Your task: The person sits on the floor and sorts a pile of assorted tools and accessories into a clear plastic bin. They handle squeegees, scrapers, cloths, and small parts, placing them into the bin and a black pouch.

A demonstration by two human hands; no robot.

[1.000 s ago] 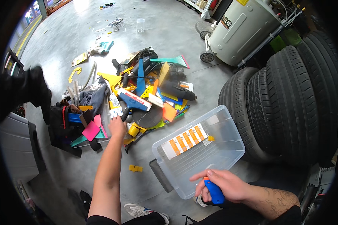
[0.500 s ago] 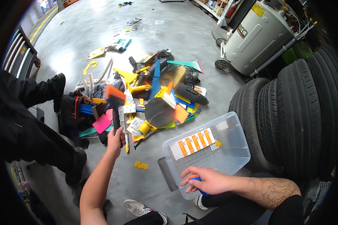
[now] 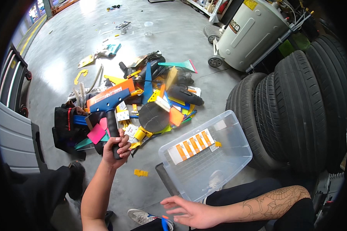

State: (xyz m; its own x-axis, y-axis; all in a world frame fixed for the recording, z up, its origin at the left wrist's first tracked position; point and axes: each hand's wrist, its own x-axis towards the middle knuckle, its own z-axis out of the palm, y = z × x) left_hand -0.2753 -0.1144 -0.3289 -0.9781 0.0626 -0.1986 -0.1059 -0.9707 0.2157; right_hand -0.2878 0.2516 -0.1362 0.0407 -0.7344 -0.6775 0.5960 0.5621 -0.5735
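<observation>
My left hand (image 3: 117,147) is wrapped round the black handle of a squeegee (image 3: 111,101) with a blue head and a wide orange blade. The squeegee stands out over the near left of a heap of tools. At the lower middle my right hand (image 3: 192,212) has its fingers stretched out and apart, just in front of a clear plastic bin (image 3: 235,169). Below its fingertips is a small blue thing with an orange tip (image 3: 165,223), partly cut off by the lower edge; it looks apart from the fingers.
The heap holds scrapers, a pink card (image 3: 96,133), a round black disc (image 3: 154,117) and a black bag (image 3: 65,123). An orange-and-white packet (image 3: 192,146) lies in the bin. Tyres (image 3: 300,119) and a grey tank (image 3: 254,34) stand right. A yellow piece (image 3: 141,173) lies nearby.
My left hand has turned the squeegee, so its blade now faces me broadly. My right hand has moved down and left, away from the blue-and-orange thing. The person at left has shifted back.
</observation>
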